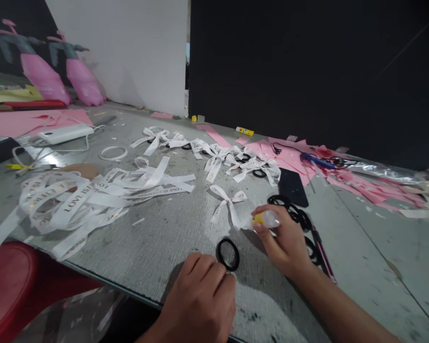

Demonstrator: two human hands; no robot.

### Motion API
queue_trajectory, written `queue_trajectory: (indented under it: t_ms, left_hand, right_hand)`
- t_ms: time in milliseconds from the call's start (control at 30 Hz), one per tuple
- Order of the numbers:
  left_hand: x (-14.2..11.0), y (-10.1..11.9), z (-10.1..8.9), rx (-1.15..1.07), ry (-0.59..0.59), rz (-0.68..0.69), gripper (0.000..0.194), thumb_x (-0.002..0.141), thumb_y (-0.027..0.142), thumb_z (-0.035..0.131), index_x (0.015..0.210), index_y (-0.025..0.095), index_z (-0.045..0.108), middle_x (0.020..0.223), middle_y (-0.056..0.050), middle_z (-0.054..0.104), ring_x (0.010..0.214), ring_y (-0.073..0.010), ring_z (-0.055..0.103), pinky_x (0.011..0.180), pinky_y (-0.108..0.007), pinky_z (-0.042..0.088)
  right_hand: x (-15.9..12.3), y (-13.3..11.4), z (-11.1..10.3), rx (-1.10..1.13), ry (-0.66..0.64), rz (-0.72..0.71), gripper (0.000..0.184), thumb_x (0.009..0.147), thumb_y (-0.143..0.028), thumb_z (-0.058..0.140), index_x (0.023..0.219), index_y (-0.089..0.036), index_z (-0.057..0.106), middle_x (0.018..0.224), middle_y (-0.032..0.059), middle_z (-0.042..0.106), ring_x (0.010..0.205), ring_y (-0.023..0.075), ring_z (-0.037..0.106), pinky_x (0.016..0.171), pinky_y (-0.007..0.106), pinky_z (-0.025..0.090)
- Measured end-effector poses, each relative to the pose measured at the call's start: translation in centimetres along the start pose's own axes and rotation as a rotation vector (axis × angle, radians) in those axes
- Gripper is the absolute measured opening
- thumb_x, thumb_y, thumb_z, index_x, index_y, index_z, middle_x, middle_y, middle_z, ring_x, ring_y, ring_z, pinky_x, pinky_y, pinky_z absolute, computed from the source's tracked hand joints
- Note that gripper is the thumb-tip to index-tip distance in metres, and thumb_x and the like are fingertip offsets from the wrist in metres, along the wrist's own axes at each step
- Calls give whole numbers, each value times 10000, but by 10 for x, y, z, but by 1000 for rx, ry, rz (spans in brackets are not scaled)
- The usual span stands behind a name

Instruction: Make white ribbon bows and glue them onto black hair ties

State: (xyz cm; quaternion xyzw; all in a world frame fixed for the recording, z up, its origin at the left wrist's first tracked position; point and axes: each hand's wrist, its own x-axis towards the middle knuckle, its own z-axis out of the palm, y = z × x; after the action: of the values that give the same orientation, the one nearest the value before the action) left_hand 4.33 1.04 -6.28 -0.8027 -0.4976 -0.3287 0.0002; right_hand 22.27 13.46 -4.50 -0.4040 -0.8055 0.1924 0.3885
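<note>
My left hand point(205, 295) is closed at the table's front edge, its fingertips at the lower side of a black hair tie point(219, 248). The thumb is hidden, but the ring seems pinched there. In my right hand point(286, 243) is a small clear bottle point(271, 219) with a yellow label, tipped to the left. Its tip is close to the tail of a white ribbon bow point(229, 202) lying on the table. Beside my right wrist lie several black hair ties point(300, 216) and a slim dark pink tool point(323, 255), perhaps a pen.
Loose printed white ribbons point(82, 200) are heaped on the left. Several bows on black ties point(218, 157) lie farther back. A dark phone-like slab point(293, 186), pink paper point(264, 148) and a yellow tube point(245, 131) are beyond. A red stool point(7, 286) stands below the edge.
</note>
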Motion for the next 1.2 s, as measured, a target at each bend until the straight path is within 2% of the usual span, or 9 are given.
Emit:
queue_trajectory:
  t_ms: [67,200,267,333,400,500,633,900,1200]
  left_hand:
    - [2,0,-1,-44,35,-35,92,823,132,509,844,172,590,743,-40,600,730,-201,513,700,-384,379]
    - [4,-4,-6,-187,143,-227,236,865,164,520,1098,170,559,859,-44,658,789,-195,580,741,-373,431]
    - [4,-9,-9,-276,158,-389,267,886,223,541,1150,190,554,862,-31,658,771,-171,588,720,-334,462]
    - [5,-13,-12,-385,160,-524,296,895,295,561,1181,217,569,870,-15,662,726,-140,587,681,-288,481]
    - [6,-15,-14,-487,176,-585,303,885,342,586,1169,239,606,885,-6,675,701,-119,590,649,-252,488]
    - [7,-17,-16,-574,226,-595,227,860,343,627,1057,245,684,875,-3,703,722,-113,616,636,-224,488]
    - [7,-15,-18,-575,291,-580,142,850,309,645,917,228,741,781,-3,723,689,-114,636,659,-231,493]
    - [7,-14,-22,-630,348,-649,122,821,265,666,863,209,767,689,-1,708,596,-103,607,609,-218,501]
    - [7,-15,-24,-681,325,-677,139,834,281,644,830,219,769,710,-3,711,626,-105,605,589,-204,466]
  right_hand:
    - [0,0,2,167,61,96,169,882,-369,597,976,-229,582,891,51,621,705,184,567,625,307,450]
    - [0,-8,6,846,71,395,186,845,-406,661,940,-249,632,883,22,624,636,134,556,563,254,482]
    - [0,-14,7,1075,-13,491,196,801,-379,719,931,-242,665,875,18,648,619,115,576,585,235,506]
    - [-1,-20,6,1189,-126,532,208,779,-337,749,948,-234,687,899,28,679,642,110,611,625,215,520]
    - [-3,-25,6,1250,-213,528,223,784,-315,749,984,-236,691,958,38,698,695,117,645,670,204,525]
    - [-7,-28,8,1284,-295,490,226,802,-287,737,1019,-250,686,1025,35,699,750,116,656,722,195,519]
    - [-10,-27,12,1262,-345,450,221,816,-272,727,1032,-263,682,1052,24,692,784,104,637,743,180,501]
    - [-16,-14,10,1068,-376,377,240,834,-279,702,1068,-275,649,1133,20,630,924,127,564,798,191,448]
    - [-16,-16,9,900,-387,230,173,827,-226,698,976,-285,633,1099,18,580,962,156,545,764,220,440]
